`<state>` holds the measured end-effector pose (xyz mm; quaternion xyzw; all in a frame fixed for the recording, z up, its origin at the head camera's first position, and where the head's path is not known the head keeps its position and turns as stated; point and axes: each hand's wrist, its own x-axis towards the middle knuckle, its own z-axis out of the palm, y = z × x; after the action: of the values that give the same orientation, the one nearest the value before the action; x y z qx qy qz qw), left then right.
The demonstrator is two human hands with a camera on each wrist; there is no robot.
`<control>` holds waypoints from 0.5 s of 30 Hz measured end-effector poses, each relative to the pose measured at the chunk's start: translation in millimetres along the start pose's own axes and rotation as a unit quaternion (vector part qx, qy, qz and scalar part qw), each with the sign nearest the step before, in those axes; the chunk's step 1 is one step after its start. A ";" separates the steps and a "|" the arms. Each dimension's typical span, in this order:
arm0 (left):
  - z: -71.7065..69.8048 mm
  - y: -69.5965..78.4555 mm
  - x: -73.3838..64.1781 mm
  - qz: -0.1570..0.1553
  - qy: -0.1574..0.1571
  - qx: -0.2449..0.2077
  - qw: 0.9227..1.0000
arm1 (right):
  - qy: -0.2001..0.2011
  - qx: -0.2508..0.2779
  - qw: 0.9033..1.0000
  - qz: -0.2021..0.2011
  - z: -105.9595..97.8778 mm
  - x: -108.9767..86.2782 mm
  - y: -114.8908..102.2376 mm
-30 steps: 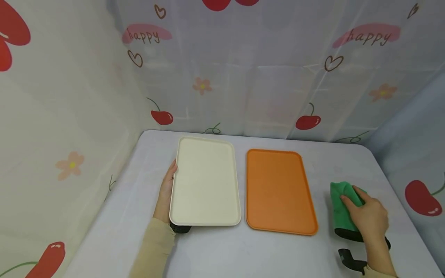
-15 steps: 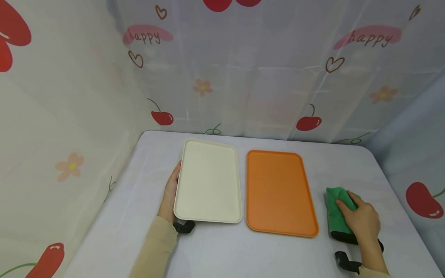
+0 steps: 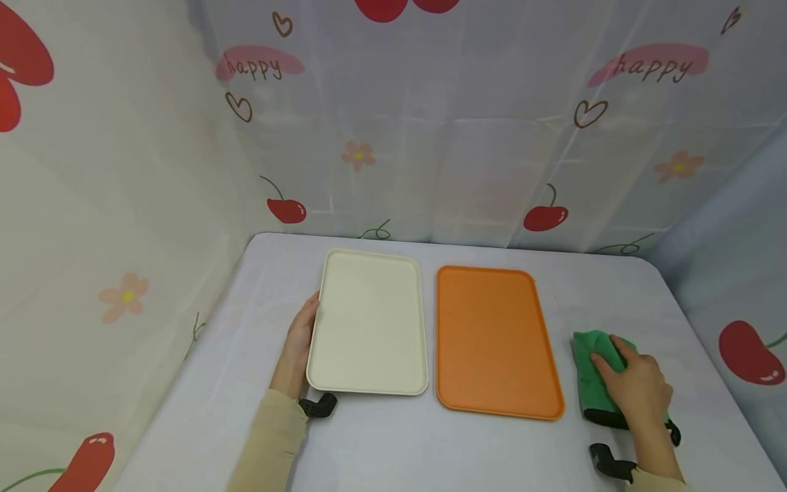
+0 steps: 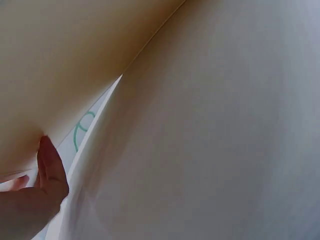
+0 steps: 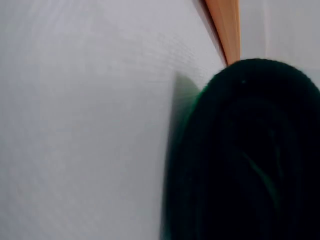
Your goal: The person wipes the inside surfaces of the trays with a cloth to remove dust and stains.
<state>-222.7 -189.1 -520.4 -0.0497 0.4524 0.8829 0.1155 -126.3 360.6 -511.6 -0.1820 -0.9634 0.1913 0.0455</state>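
Note:
A cream rectangular tray (image 3: 371,321) is held at its left edge by my left hand (image 3: 299,338), its near end a little off the table. From the left wrist view, the fingers (image 4: 52,162) touch the underside of the tray (image 4: 70,60), with the thumb at its edge. Over on the right, my right hand (image 3: 641,386) grips a folded green cloth (image 3: 593,372), thumb and fingers across its top. The cloth's dark rolled end (image 5: 245,150) fills much of the right wrist view and hides that hand.
An orange tray (image 3: 498,342) lies flat on the white table (image 3: 467,454) between the cream tray and the cloth. Printed curtains (image 3: 430,137) stand behind the table and along both sides. Dark wrist mounts (image 3: 320,406) sit on both wrists.
The cream tray has shifted slightly right and lower, held by my left hand. My right hand has slid a little left with the cloth. The orange tray stays where it was.

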 end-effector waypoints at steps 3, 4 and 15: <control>-5.7 -2.8 3.0 0.003 -0.004 0.008 1.000 | -0.013 -0.005 1.000 -0.004 1.1 -0.1 0.1; -8.1 -3.8 3.8 0.002 -0.008 0.016 1.000 | -0.017 -0.006 1.000 -0.005 1.2 -0.1 0.0; -20.8 -5.1 8.1 -0.003 0.026 0.244 0.969 | -0.045 -0.009 0.999 0.013 1.0 1.1 -1.9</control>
<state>-229.7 -201.8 -538.2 -0.0449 0.6571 0.7436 0.1151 -128.1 359.0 -511.8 -0.1856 -0.9638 0.1916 -0.0021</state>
